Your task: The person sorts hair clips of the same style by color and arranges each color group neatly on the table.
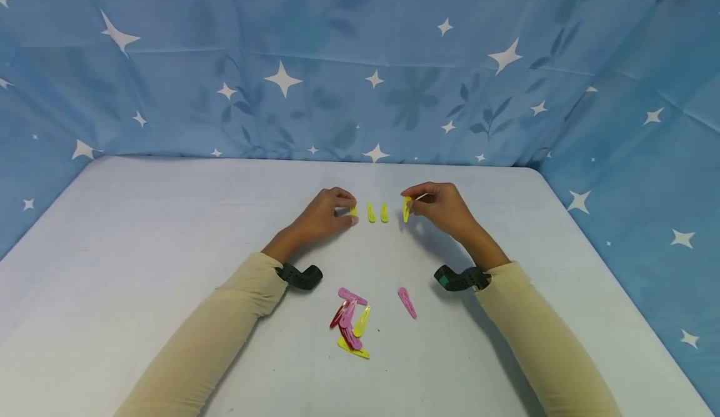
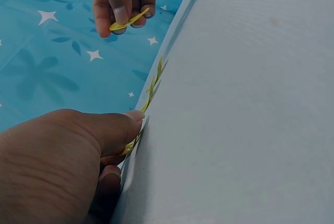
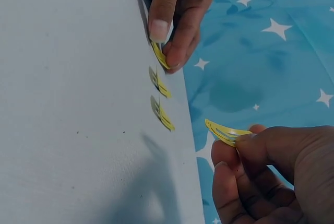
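My left hand (image 1: 325, 216) pinches a yellow snap hair clip (image 3: 160, 57) by its ends, down at the table surface. Two more yellow hair clips, one left (image 1: 371, 212) and one right (image 1: 384, 212), stand in line beside it. To their right, my right hand (image 1: 442, 209) holds another yellow hair clip (image 3: 223, 131) between thumb and fingers, raised off the table. The left wrist view also has this raised clip (image 2: 129, 21), at the top, with part of it behind the thumb.
Nearer on the white table (image 1: 225, 354) lies a loose pile of pink, red and yellow hair clips (image 1: 350, 324), some overlapping. A single pink clip (image 1: 407, 303) lies right of the pile. A blue star-patterned cloth (image 1: 337, 110) hangs behind the table's far edge.
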Motion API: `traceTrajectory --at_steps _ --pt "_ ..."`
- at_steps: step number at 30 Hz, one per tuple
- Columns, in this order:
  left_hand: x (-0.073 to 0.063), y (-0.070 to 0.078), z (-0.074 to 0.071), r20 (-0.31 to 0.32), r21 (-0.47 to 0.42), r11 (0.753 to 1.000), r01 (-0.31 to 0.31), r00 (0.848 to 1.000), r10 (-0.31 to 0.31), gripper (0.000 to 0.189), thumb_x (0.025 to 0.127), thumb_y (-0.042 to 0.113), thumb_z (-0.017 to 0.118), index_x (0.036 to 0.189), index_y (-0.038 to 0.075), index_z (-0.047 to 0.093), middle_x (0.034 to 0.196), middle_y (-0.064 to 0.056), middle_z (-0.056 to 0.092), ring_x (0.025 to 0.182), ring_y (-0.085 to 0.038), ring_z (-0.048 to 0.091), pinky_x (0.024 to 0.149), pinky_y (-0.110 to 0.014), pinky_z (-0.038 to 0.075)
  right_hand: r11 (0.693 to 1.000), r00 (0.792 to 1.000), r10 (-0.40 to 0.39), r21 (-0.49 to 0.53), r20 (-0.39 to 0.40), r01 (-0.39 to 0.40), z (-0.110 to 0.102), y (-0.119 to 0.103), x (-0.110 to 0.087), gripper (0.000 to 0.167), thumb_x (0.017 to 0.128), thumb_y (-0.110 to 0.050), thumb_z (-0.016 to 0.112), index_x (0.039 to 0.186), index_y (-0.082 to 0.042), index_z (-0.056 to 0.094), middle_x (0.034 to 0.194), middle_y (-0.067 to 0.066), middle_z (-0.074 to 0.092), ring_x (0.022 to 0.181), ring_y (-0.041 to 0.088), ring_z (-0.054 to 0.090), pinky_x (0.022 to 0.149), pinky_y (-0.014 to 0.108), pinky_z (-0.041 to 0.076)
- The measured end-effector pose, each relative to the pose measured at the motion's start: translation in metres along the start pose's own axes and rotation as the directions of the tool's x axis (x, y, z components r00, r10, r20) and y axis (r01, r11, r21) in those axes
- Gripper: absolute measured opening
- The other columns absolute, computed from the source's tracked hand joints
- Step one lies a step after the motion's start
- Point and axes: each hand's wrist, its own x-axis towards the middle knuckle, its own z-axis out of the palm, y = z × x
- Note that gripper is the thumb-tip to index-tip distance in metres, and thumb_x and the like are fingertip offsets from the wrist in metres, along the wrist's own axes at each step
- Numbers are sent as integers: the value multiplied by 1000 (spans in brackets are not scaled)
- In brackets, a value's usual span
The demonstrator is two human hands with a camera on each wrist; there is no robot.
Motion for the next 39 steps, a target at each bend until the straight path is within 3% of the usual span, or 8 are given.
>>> traceTrajectory --at_steps 9,26,39 --pt "0 -1 0 1 -1 1000 -4 1000 4 41 90 11 70 127 -5 62 124 -15 58 116 -28 50 91 -36 47 1000 999 29 4 27 -29 6 8 13 24 92 -1 61 114 2 70 109 14 68 85 26 65 76 38 53" --pt "2 -3 1 0 -6 1000 -3 1000 3 41 90 12 71 126 -4 62 124 -14 58 115 -27 50 90 -36 47 990 993 105 -101 57 -99 14 18 27 20 91 -8 66 110 -5 73 108 11 68 85 22 60 70 31 50" --pt "3 -6 1 -3 4 1000 -1 1000 1 40 90 12 70 127 -3 62 124 -13 58 114 -26 50 89 -35 47 974 994 85 -214 67 -69 18 20 34 20 90 -8 67 108 -5 74 104 11 66 90 24 57 71 32 49"
